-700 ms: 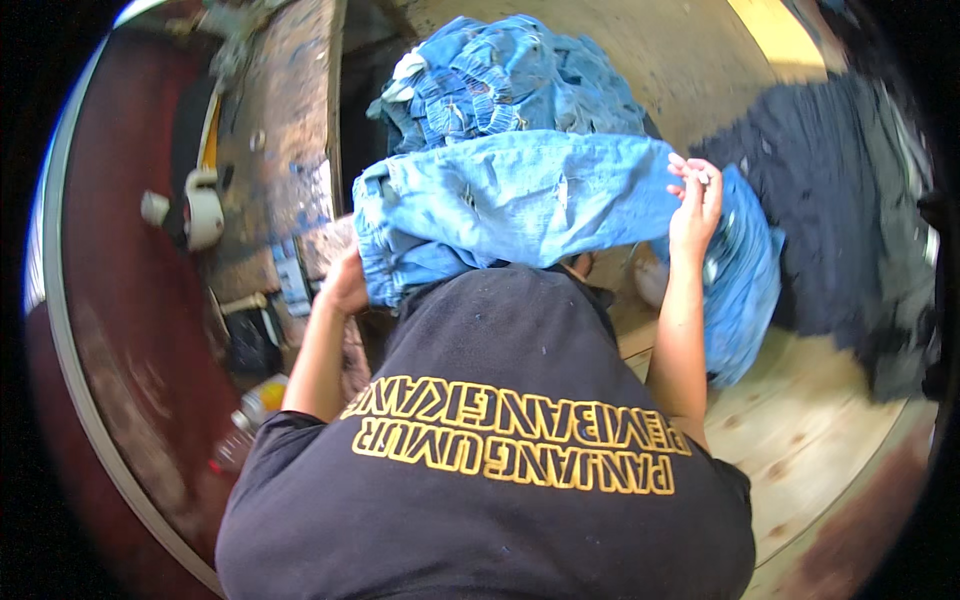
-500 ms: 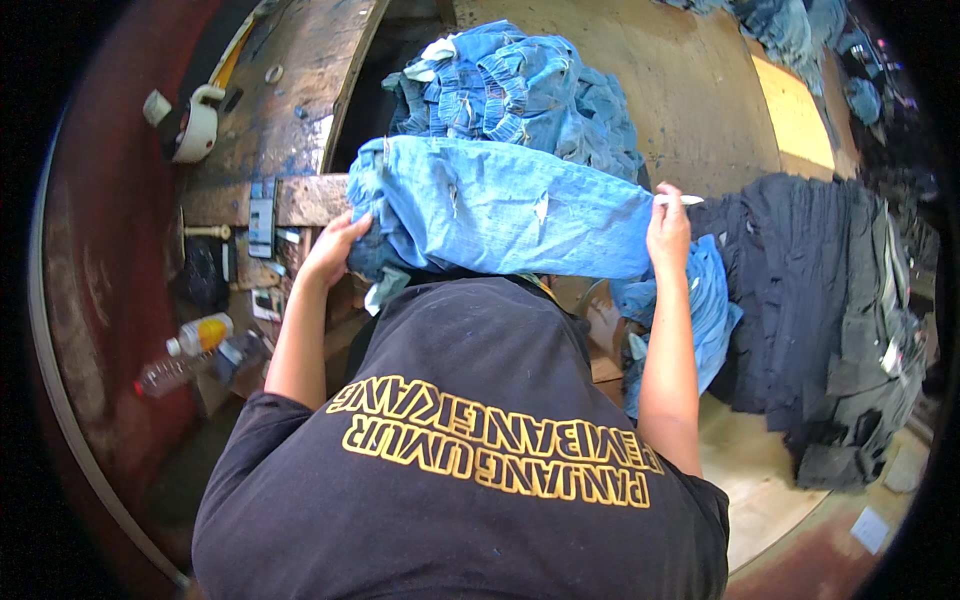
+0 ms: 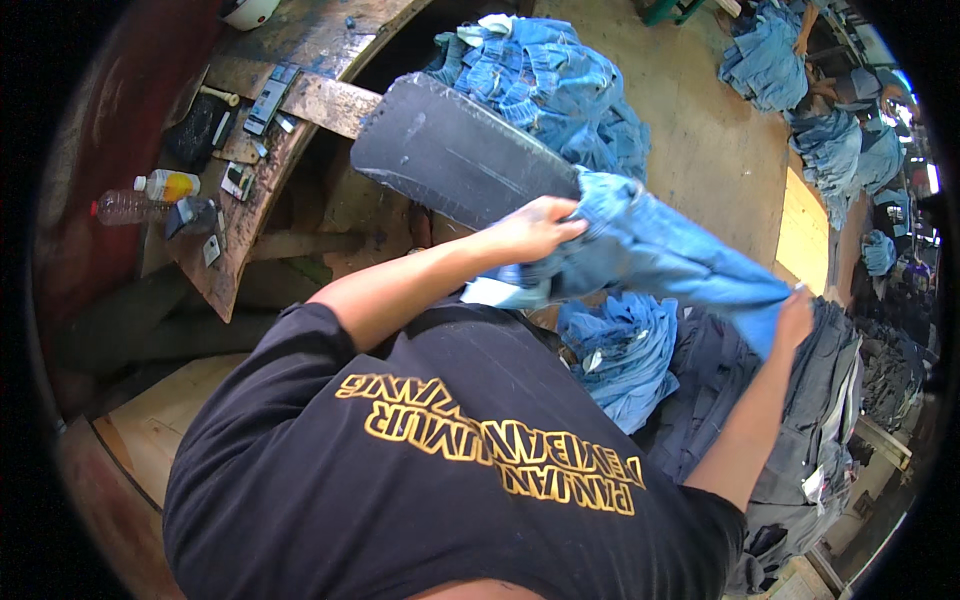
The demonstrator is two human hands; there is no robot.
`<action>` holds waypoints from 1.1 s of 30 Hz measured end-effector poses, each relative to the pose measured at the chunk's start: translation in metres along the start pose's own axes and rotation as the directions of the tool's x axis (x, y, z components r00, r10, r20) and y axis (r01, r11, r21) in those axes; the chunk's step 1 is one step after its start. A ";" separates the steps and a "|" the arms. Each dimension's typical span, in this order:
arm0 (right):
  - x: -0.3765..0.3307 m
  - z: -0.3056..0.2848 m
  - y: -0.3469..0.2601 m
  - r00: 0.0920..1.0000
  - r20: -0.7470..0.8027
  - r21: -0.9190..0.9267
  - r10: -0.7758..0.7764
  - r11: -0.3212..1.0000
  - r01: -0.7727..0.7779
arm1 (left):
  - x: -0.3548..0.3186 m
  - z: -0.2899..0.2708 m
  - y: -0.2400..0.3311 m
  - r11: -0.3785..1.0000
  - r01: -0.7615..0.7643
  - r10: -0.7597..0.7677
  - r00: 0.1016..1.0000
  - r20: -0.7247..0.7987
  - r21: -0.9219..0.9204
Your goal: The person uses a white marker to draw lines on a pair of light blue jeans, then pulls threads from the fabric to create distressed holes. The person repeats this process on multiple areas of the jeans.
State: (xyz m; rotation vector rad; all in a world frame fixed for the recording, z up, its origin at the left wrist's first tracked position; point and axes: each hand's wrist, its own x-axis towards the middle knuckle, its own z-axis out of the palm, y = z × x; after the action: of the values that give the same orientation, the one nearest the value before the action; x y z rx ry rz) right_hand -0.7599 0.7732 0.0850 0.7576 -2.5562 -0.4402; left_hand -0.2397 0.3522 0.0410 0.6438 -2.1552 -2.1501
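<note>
Left side: a dark red, scuffed flat surface (image 3: 130, 130); whether wall or other panel cannot be determined. Near it is a worn brown wooden workbench (image 3: 320, 50), its top stained dark. The floor, a dull tan surface (image 3: 690, 130), shows scattered marks. On it, toward the right, is a bright yellow four-sided patch (image 3: 805, 240), board or lit area unclear. A pale wooden sheet (image 3: 165, 420) is noted lower left. Bright white light (image 3: 932, 178) shows at the far right rim.

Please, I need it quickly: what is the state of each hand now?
Left hand: closed, holding the blue jeans at one end.
Right hand: closed, holding the same blue jeans, farther right.
</note>
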 end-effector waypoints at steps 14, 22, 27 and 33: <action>-0.111 -0.102 -0.341 0.938 0.048 0.967 -0.342 0.250 0.041 | -0.035 -0.171 -0.039 0.873 0.117 -0.361 0.808 -0.466 -0.473; -0.091 -0.096 -0.389 0.955 0.170 0.925 -0.241 0.375 -0.070 | -0.056 -0.141 -0.088 0.757 0.381 0.202 0.637 -0.744 0.531; -0.078 -0.131 -0.461 0.959 0.135 0.971 -0.250 0.225 -0.078 | -0.087 -0.286 -0.123 0.370 0.562 0.516 0.538 -0.666 0.740; -0.101 -0.187 -0.523 0.943 -0.332 0.913 0.016 0.258 0.317 | -0.099 -0.379 -0.102 0.361 0.544 0.359 0.669 -0.651 0.758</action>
State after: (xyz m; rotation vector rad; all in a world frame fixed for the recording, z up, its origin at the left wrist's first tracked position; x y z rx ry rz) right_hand -0.3643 0.3807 -0.0026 1.3329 -2.2235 1.3102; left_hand -0.0059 0.0265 -0.0144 1.3942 -2.5229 -0.0768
